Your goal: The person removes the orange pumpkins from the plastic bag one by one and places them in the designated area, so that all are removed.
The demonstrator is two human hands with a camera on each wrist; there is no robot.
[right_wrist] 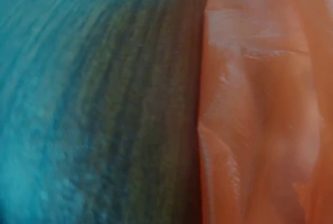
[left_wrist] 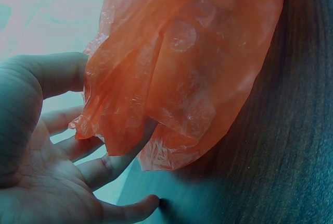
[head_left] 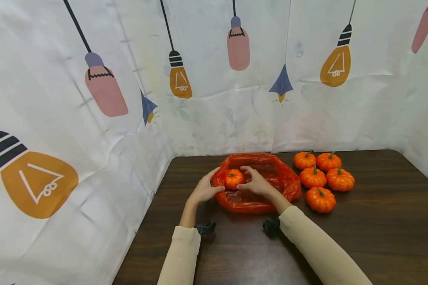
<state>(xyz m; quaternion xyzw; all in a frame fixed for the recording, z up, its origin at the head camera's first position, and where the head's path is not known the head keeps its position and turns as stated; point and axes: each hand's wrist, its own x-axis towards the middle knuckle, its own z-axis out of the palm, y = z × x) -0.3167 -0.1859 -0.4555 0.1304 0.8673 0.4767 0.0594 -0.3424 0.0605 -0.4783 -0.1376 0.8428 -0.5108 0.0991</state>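
Observation:
An orange-red plastic bag [head_left: 255, 206] lies with its mouth spread wide on the table. Inside its left part sits a small orange pumpkin [head_left: 232, 182] with a green stem. My left hand [head_left: 202, 190] holds the bag's left edge, thumb over the rim; in the left wrist view the bag's folds [left_wrist: 151, 78] hang between thumb and fingers. My right hand [head_left: 258, 184] reaches over the bag's mouth with spread, bent fingers, thumb tip right at the pumpkin's side. From the right wrist camera only the bag's outer wall [right_wrist: 260, 109] shows; that hand is hidden there.
Several more orange pumpkins [head_left: 320, 200] stand grouped just right of the bag on the dark wooden table [head_left: 378, 229]. A white curtain [head_left: 214, 118] printed with lamps hangs behind the table and along its left side.

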